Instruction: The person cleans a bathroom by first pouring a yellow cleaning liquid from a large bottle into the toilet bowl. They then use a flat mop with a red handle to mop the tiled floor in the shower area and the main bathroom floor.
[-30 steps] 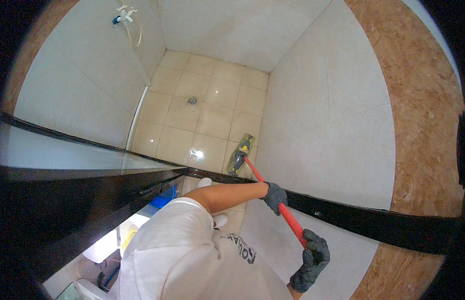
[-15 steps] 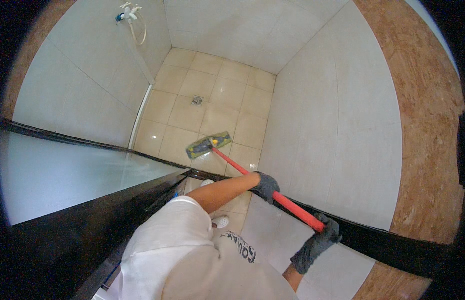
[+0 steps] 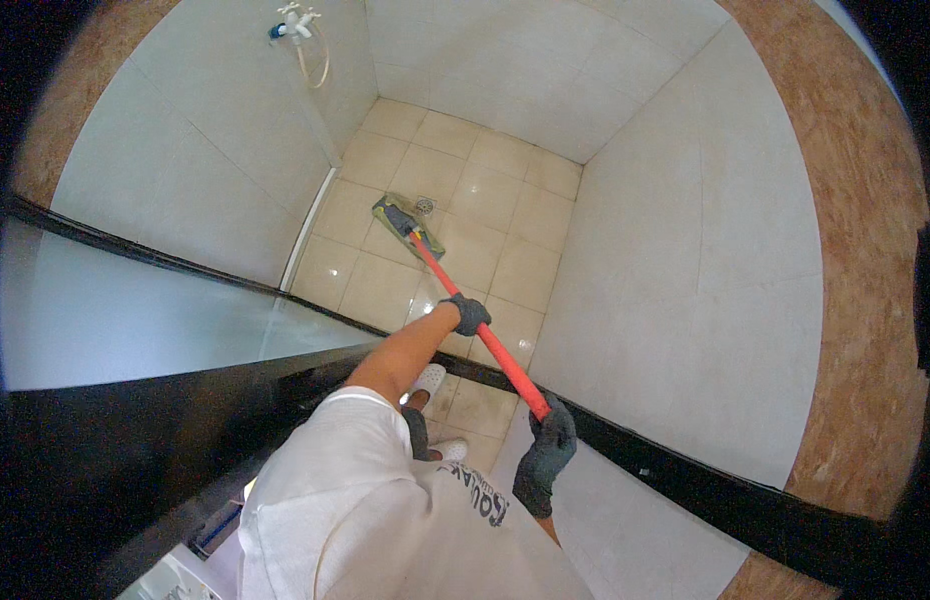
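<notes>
A flat mop [image 3: 432, 257] with a red handle lies with its grey-and-green head on the wet beige tile floor [image 3: 468, 247]. My left hand [image 3: 472, 315], in a dark grey glove, wraps around the middle of the handle. Nearer to me, my right hand [image 3: 551, 440], gloved alike, grips the handle's upper end. Just beside the mop head, on its right, is a round metal floor drain [image 3: 426, 205].
Pale tiled walls [image 3: 675, 240] enclose the floor. A white tap [image 3: 299, 22] with a hose hangs on the left wall. Frosted glass panels [image 3: 155, 310] with a black frame stand at the left. A dark raised sill [image 3: 475, 370] crosses before my white shoes [image 3: 432, 378].
The mop head has slid farther away, up beside the drain, and turned to a different slant. Both hands have moved left with the handle, the left one reaching farther forward.
</notes>
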`<state>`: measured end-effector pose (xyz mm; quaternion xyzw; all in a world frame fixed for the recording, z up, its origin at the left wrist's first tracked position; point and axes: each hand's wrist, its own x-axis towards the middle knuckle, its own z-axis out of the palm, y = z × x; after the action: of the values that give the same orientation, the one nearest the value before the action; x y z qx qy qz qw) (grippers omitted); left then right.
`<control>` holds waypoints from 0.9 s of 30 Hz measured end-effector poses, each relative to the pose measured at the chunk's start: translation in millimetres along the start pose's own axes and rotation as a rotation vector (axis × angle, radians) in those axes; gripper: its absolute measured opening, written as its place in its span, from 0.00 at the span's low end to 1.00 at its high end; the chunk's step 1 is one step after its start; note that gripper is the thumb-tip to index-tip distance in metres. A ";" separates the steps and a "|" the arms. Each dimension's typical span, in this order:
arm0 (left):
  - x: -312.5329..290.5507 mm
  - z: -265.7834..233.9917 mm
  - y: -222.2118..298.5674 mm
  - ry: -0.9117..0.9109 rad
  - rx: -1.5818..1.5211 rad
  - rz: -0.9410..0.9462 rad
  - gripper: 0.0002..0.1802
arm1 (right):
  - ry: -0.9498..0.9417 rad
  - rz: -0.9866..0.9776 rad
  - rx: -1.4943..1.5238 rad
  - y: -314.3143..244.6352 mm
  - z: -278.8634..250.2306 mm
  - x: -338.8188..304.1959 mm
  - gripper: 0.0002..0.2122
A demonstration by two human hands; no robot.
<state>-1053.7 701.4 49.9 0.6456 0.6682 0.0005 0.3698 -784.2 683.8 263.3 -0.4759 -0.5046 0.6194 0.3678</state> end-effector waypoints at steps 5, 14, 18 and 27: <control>-35.4 -54.2 68.2 0.100 0.163 0.061 0.12 | -0.109 -0.223 -0.308 -76.7 -28.7 8.5 0.09; -40.3 -94.5 240.2 0.041 -0.161 0.570 0.17 | 0.027 -0.483 -0.656 -221.8 -99.7 -58.2 0.15; -10.6 -72.3 256.4 0.065 -0.128 0.612 0.18 | 0.079 -0.534 -0.602 -193.8 -104.7 -64.5 0.14; 98.7 -36.8 156.5 0.317 -0.027 0.573 0.10 | 0.088 -0.329 -0.477 -115.5 -27.1 -7.2 0.12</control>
<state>-926.5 830.2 102.7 0.7942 0.5087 0.2139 0.2546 -759.1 710.0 376.5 -0.4872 -0.6898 0.3940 0.3628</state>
